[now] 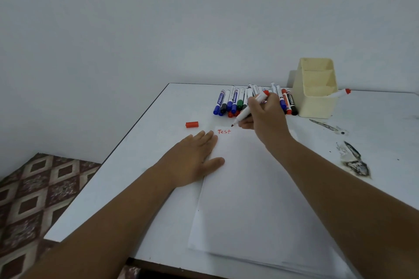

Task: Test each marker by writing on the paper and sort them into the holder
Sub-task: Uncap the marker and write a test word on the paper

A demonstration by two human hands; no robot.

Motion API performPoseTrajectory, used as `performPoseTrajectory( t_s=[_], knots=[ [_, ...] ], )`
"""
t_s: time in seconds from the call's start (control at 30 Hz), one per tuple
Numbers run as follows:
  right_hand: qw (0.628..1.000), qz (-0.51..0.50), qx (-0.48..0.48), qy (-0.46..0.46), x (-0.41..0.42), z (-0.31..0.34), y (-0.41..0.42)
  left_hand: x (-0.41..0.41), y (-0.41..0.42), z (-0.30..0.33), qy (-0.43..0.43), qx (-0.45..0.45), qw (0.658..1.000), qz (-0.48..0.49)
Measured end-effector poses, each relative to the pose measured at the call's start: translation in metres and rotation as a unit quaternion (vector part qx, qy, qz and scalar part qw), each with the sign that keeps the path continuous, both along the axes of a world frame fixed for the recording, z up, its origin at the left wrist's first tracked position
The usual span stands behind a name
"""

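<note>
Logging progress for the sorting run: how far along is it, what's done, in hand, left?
Early. Done: one red-capped marker leans out of the cream holder. In hand: the right hand grips an uncapped red marker, tip just past a red "Test" on the paper; its cap lies beside the sheet, which the left hand steadies. Left: the pile of markers behind.

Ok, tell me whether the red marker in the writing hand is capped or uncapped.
Uncapped. The red marker in the right hand shows its bare tip over the paper; a red cap lies apart on the table.
</note>
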State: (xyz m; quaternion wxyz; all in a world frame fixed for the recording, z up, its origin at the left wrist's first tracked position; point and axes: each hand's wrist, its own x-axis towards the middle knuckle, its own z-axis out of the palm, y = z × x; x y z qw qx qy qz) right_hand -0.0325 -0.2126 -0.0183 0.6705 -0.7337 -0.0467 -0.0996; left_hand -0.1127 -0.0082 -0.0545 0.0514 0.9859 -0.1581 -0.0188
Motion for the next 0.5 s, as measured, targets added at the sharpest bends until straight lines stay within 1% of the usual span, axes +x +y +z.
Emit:
performPoseTrajectory(
  t_s=[0.07,0.13,0.2,0.27,0.37,0.5],
  knots=[
    [0.996,0.012,0.084,0.038,0.0,0.002,0.009,-0.001,-0.002,0.001,-0.004,-0.007,1.0,0.004],
    [0.987,0.028,0.14,0.068,-0.003,-0.001,0.016,-0.001,-0.002,0.002,-0.005,-0.013,1.0,0.009],
    [0.983,0.033,0.16,0.085,-0.003,-0.009,0.02,-0.001,-0.003,0.002,-0.002,-0.013,1.0,0.014],
    [0.983,0.025,0.158,0.095,-0.002,-0.019,0.021,-0.001,-0.002,0.001,-0.002,-0.015,1.0,0.019],
    [0.982,0.018,0.164,0.091,0.001,-0.029,0.017,0.0,-0.002,0.0,0.004,-0.026,0.999,0.027],
    [0.969,0.036,0.22,0.102,0.001,-0.03,0.01,0.001,-0.001,0.0,0.009,-0.042,0.999,0.03]
  ],
)
